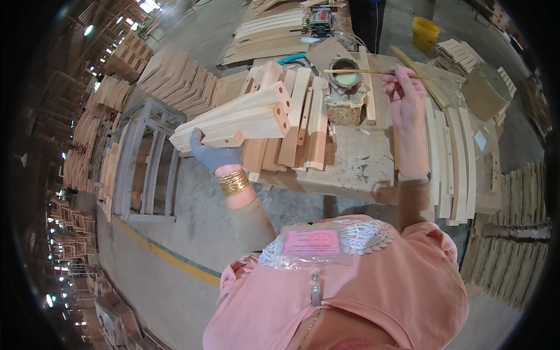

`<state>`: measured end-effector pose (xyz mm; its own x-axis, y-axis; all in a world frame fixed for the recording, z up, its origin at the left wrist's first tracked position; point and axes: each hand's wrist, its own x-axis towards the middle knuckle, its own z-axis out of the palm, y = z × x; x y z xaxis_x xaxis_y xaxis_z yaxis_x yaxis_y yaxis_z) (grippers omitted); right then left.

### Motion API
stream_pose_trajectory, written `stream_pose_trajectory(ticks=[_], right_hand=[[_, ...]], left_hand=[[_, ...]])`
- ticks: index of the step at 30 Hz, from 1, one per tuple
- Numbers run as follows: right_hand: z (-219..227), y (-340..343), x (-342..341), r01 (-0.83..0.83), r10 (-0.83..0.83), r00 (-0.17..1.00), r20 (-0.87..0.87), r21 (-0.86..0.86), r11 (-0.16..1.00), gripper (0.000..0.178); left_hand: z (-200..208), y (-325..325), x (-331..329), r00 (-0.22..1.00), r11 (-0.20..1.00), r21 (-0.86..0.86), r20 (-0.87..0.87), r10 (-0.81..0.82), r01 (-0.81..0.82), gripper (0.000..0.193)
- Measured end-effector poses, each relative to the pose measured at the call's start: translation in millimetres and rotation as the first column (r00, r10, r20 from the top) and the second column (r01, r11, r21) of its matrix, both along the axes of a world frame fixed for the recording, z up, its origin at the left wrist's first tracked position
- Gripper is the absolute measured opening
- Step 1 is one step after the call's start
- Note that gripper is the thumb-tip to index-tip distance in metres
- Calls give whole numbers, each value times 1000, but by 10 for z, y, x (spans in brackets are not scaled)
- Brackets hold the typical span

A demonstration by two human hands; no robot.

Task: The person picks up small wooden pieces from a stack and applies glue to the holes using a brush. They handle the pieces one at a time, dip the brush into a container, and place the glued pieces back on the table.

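Note:
My left hand [214,154], in a grey glove, is closed around the near end of a few pale wooden furniture pieces [245,121] held together. Their far ends show round drilled holes and point up to the right. Pinched in the bare fingers of my right hand [403,93] is a thin wooden stick [373,72]. It lies nearly level across the view, its left part passing over a round pot [332,65] with pale liquid inside. Whether the stick touches the pot I cannot tell. A crusted block [344,112] is under the pot.
More wooden pieces [298,125] lie side by side on the workbench [364,166], below the held ones. Long slats [455,157] line its right side. At left stand a grey wooden frame [131,163] and stacked parts [175,81]. A yellow bucket [425,34] and a person's legs [367,26] are beyond.

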<state>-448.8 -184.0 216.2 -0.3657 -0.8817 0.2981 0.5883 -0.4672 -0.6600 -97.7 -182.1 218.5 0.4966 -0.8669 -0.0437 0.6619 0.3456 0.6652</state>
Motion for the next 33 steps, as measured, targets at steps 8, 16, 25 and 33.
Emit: stream_pose_trajectory(ticks=[8, 16, 25, 33], right_hand=[[454, 673, 346, -19, -63, 925, -376, -212, 977, 9], [504, 735, 486, -36, -77, 890, -449, -239, 970, 7], [519, 774, 588, -99, -10, 875, -483, -198, 975, 8], [538, 725, 654, -47, -130, 840, -527, -309, 950, 9]], left_hand=[[198, 55, -192, 994, 997, 21, -69, -79, 81, 53], [174, 34, -140, 997, 997, -2, 8, -76, 76, 54], [123, 61, -83, 996, 996, 10, 2, -90, 90, 56], [252, 43, -220, 998, 996, 73, 36, -48, 46, 57]])
